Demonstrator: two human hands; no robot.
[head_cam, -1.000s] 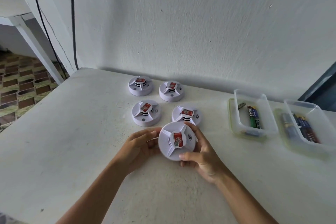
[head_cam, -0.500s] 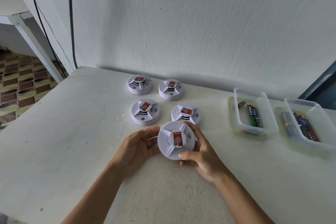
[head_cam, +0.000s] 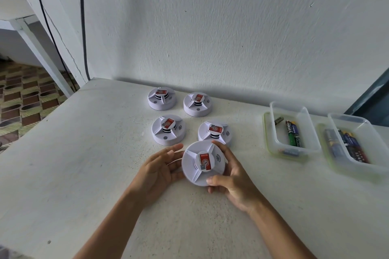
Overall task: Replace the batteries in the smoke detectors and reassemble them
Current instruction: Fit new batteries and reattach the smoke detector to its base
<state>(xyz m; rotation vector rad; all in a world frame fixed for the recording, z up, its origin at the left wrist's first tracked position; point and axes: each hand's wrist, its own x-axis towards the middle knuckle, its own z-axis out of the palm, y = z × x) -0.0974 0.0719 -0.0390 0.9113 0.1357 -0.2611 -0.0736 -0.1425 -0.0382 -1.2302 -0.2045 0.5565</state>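
The right hand (head_cam: pixel 233 181) grips the smoke detector (head_cam: pixel 203 163) by its rim; the left hand (head_cam: pixel 160 171) cradles it, fingers relaxed. Twisting the base off wants firm, opposed holds.

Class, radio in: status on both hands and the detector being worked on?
Left hand open against smoke detector; right hand grips its rim. Detector closed, batteries in tubs. Nothing in the way.

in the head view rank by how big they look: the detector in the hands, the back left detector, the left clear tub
1. Left clear tub.
2. Held detector.
3. Back left detector.
All five detectors seem the same model; the held one looks bigger only because it is nearer the camera.
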